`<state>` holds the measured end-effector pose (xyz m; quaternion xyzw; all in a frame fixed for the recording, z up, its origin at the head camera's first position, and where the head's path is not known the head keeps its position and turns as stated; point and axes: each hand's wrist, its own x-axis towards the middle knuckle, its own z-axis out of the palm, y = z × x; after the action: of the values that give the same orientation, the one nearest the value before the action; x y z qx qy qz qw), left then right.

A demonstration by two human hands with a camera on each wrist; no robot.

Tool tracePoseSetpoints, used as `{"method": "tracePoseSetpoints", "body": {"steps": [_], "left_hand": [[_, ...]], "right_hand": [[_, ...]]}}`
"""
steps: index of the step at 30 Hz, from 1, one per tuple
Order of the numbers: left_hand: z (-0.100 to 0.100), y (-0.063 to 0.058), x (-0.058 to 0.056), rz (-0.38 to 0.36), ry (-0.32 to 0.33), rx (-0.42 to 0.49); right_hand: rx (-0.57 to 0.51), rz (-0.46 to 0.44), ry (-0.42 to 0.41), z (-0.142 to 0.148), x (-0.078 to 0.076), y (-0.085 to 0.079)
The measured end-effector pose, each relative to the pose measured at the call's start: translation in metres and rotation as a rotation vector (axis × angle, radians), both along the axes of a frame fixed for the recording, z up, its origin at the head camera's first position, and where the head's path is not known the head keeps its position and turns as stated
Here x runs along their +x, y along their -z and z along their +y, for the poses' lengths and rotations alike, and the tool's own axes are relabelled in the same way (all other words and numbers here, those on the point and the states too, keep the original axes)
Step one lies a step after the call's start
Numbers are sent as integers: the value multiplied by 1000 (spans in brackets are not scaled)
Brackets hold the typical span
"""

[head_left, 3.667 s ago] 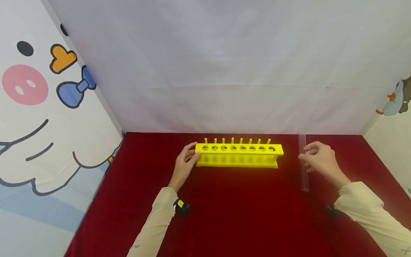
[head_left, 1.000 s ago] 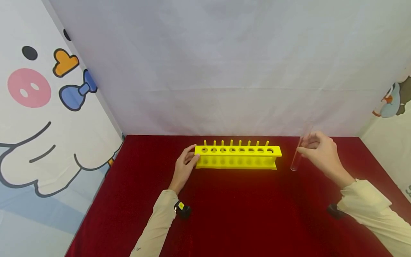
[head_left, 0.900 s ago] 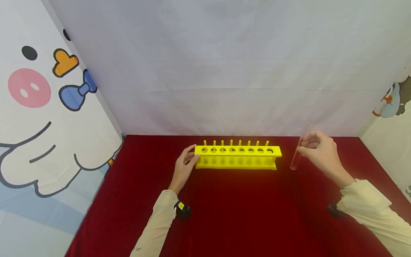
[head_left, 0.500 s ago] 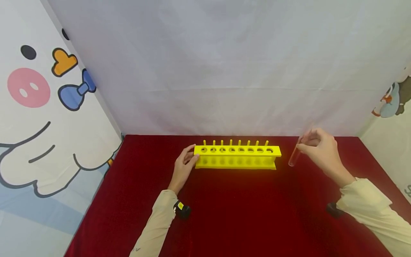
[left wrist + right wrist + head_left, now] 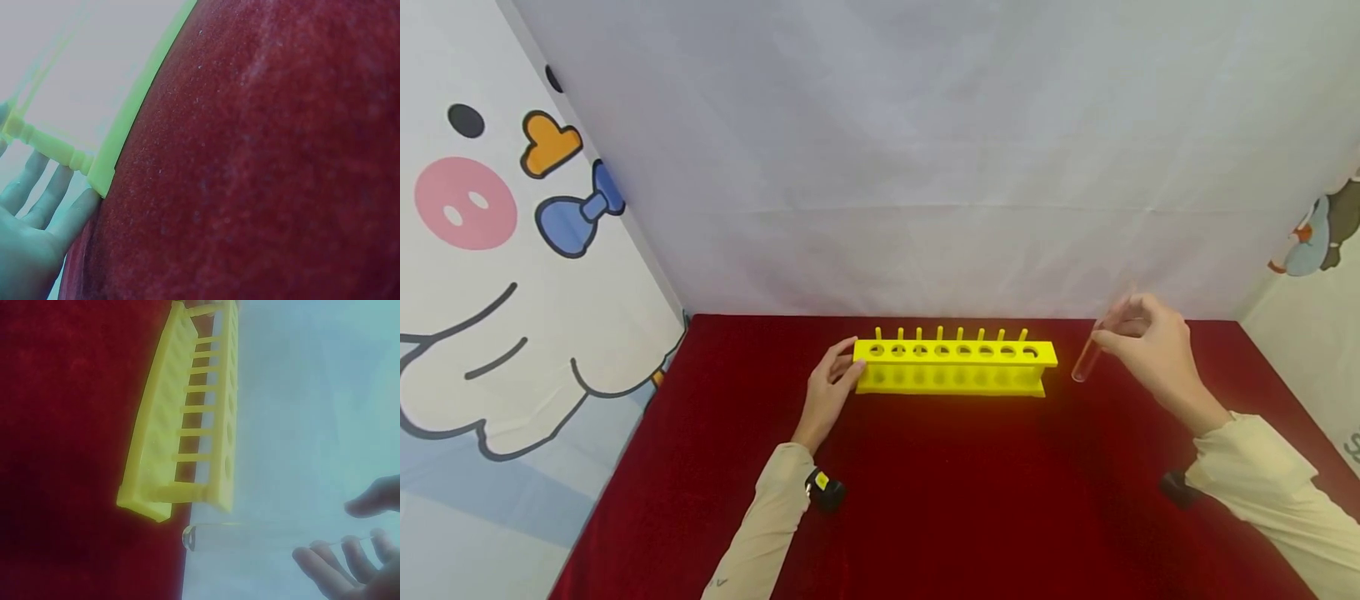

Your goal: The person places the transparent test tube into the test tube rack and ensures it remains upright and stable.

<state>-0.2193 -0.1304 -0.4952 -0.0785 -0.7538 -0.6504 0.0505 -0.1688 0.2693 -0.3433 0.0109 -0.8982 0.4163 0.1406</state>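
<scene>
Clear tube (image 5: 1087,358) has been raised, pinched by the right fingers (image 5: 1114,341); probably fragile, best held near its top; rack (image 5: 953,360) gripped by left fingers (image 5: 850,375).

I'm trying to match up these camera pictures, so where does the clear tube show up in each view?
Head: clear tube right of centre, tilted, held in the right hand.
Left wrist: not visible.
Right wrist: clear tube across the lower part, its rounded end left of centre.
Shared landmark: the yellow rack, seen in all three views.
</scene>
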Motion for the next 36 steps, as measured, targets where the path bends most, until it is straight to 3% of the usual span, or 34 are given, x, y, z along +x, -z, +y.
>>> {"method": "tracePoseSetpoints", "body": {"steps": [19,36], "left_hand": [[0,-2,1,-11,-7,10],[0,-5,1,-11,1,13]], "right_hand": [[-29,46,-19,-4,-8,-3],[-30,62,-25,-12,-4,-15]]}}
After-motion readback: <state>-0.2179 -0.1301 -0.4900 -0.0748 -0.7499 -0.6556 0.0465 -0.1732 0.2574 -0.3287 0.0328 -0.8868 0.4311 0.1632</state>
